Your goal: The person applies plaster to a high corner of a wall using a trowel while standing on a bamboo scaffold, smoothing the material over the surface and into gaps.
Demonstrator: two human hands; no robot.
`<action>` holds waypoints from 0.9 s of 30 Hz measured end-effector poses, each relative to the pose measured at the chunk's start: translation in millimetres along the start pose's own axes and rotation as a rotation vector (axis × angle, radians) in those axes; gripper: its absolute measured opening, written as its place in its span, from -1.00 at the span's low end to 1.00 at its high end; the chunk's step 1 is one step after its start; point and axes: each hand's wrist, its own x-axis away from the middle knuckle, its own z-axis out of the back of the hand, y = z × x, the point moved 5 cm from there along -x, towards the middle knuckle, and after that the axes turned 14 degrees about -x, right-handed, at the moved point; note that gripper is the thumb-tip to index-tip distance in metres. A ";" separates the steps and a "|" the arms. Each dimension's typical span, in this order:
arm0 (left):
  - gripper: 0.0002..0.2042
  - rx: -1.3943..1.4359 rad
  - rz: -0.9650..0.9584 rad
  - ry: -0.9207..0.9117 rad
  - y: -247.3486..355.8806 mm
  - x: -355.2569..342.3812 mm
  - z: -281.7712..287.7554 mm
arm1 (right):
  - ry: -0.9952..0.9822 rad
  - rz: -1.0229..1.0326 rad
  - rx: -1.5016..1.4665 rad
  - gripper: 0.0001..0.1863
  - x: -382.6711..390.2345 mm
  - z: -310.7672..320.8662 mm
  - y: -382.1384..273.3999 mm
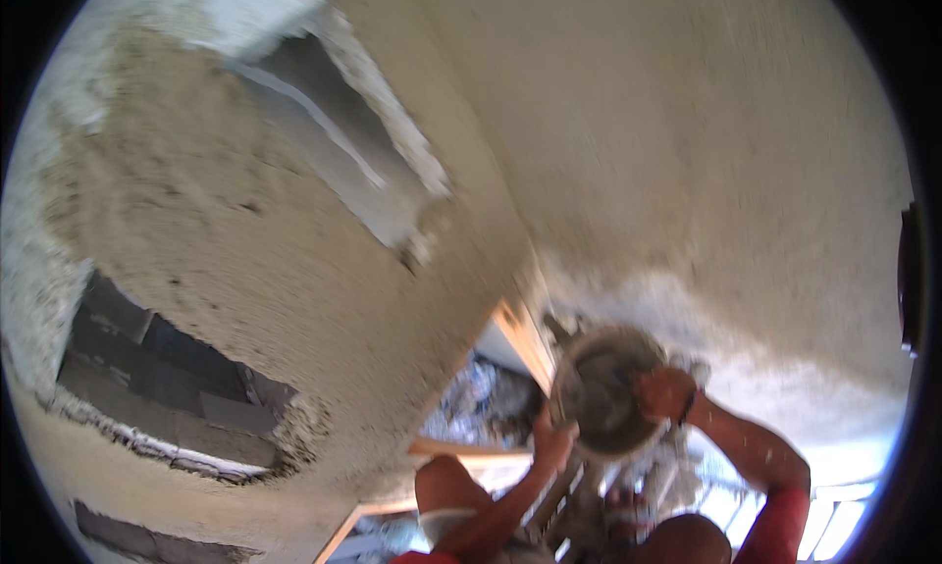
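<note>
A round grey basin (574,392) sits low in the head view, its inside coated with wet grey mortar (597,385). My left hand (554,442) grips the near left part of its rim, thumb over the edge. Over the basin's right side is my right hand (667,394), closed in a fist with a dark band at the wrist. A small bluish patch shows just left of that fist; what the hand holds is too blurred to name. Red sleeves cover my upper arms.
Rough plaster covers the wall (216,201) at left, broken by a slanted opening (334,123) and a wider recess (167,368). A wooden frame (523,343) stands behind the basin. Smooth wall (706,152) fills the right. My bare knees (449,483) are below; bright bars show at lower right.
</note>
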 end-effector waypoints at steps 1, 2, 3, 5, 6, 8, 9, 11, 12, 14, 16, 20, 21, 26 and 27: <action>-0.53 -0.005 -0.055 0.011 4.5 3.9 5.7 | 0.019 -0.143 -0.048 -0.82 -2.0 29.4 -18.8; -0.52 -0.007 -0.076 -0.003 -5.7 -1.4 1.1 | -0.034 -0.279 -0.065 -0.80 -5.1 34.0 -21.5; -0.50 0.071 -0.167 -0.064 -7.4 -9.5 -25.6 | -0.003 -0.327 -0.022 -0.79 10.6 33.9 -14.1; -0.47 0.078 -0.209 -0.033 -13.7 -9.6 -22.5 | -0.077 -0.228 -0.007 -0.79 8.6 9.7 -26.9; -0.45 0.031 -0.170 -0.012 -17.0 -8.6 -15.6 | -0.179 -0.157 -0.010 -0.80 7.6 -5.3 -32.7; -0.41 -0.020 -0.176 0.003 -27.7 -7.5 -10.7 | -0.187 -0.030 0.012 -0.80 16.1 -25.7 -52.5; -0.39 -0.031 -0.222 0.006 -34.4 -10.1 -11.5 | -0.186 0.058 0.034 -0.80 19.9 -43.9 -47.4; -0.37 0.098 -0.285 -0.044 -27.4 -12.1 -18.1 | -0.184 0.224 0.062 -0.80 17.6 -71.8 -23.1; -0.38 -0.012 -0.268 0.005 -28.5 -12.3 -12.1 | -0.194 0.178 0.071 -0.80 12.8 -49.7 -30.8; -0.41 -0.225 -0.224 0.084 -33.9 -11.8 -4.8 | -0.221 0.067 0.086 -0.80 9.3 3.3 -38.6; -0.43 -0.329 -0.310 0.122 -29.8 -14.0 -8.3 | -0.120 -0.143 0.088 -0.79 -3.9 17.7 -22.1; -0.48 -0.230 -0.340 0.100 -14.0 -8.4 -9.3 | -0.214 -0.164 0.151 -0.75 -28.3 5.9 -12.6; -0.50 -0.157 -0.311 0.079 -17.2 -10.7 -8.0 | -0.303 -0.139 0.152 -0.74 -31.5 -1.5 -14.2; -0.51 -0.225 -0.431 0.102 -14.9 -16.5 -6.4 | -0.693 -0.092 -0.089 -0.69 -26.2 -20.2 -22.7; -0.52 -0.157 -0.417 0.068 -12.0 -16.8 -9.0 | -0.808 -0.202 -0.229 -0.67 -20.1 -9.3 -25.0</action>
